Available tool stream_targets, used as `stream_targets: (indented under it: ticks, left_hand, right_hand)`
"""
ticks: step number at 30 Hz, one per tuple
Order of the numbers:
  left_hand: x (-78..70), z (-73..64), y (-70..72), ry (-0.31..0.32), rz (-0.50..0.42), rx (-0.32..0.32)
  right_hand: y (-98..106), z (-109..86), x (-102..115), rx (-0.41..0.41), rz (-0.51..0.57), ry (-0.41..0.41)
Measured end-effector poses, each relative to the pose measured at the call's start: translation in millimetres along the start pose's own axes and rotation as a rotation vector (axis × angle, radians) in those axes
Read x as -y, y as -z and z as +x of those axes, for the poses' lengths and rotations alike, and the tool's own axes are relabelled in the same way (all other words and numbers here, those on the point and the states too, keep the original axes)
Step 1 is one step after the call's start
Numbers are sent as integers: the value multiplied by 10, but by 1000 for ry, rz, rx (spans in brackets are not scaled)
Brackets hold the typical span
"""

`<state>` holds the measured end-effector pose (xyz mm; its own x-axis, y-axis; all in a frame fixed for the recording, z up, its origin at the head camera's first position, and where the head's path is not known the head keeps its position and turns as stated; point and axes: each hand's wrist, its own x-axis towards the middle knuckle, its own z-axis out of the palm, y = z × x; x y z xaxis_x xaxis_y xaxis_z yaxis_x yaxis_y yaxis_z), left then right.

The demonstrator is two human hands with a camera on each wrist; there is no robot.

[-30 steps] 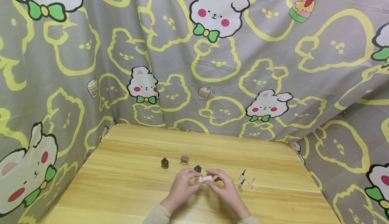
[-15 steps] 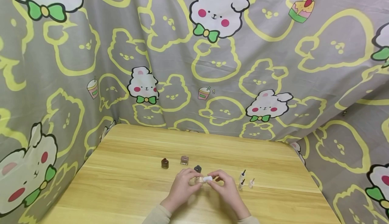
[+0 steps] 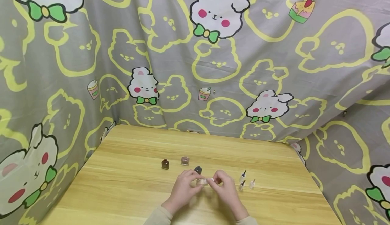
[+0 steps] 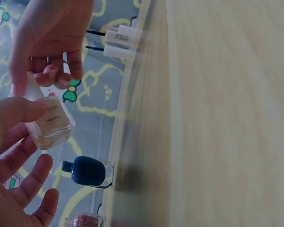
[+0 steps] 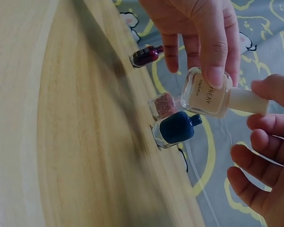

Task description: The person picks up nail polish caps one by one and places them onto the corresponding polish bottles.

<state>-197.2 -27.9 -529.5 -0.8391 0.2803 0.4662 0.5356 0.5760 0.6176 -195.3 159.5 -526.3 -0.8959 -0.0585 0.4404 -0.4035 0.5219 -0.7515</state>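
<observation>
Above the table, my left hand pinches a small clear nail polish bottle of pale cream polish between thumb and fingers. Its white cap sits on the neck, and my right hand pinches that cap at its end. The bottle lies tilted nearly sideways, cap toward the right. Just beyond the hands stands an uncapped dark blue polish bottle. Farther back are an uncapped glittery pink bottle and an uncapped dark red one.
Right of my right hand, three white caps stand with their brushes pointing up: a back cap, a front cap and a right cap. The wooden table ends at a patterned grey curtain behind and at both sides.
My right fingers have turned and shifted around the white cap, covering more of it in the head view. The left hand has barely moved; the standing bottles and caps stay put.
</observation>
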Motion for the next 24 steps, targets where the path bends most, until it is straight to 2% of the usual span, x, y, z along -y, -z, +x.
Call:
stream_targets:
  ticks: [5,17,22,24]
  left_hand:
    - [-12,1,-6,2,1,8]
    - [-6,1,-16,-8,17,16]
    - [-4,1,-9,-7,14,6]
    - [-8,-1,-6,-7,13,1]
  right_hand:
    - [-17,-2,5,-18,-51,32]
    - [-15,-2,41,-26,-83,5]
    - [5,-10,28,-20,-59,-25]
    - [12,-12,21,-16,-43,-8]
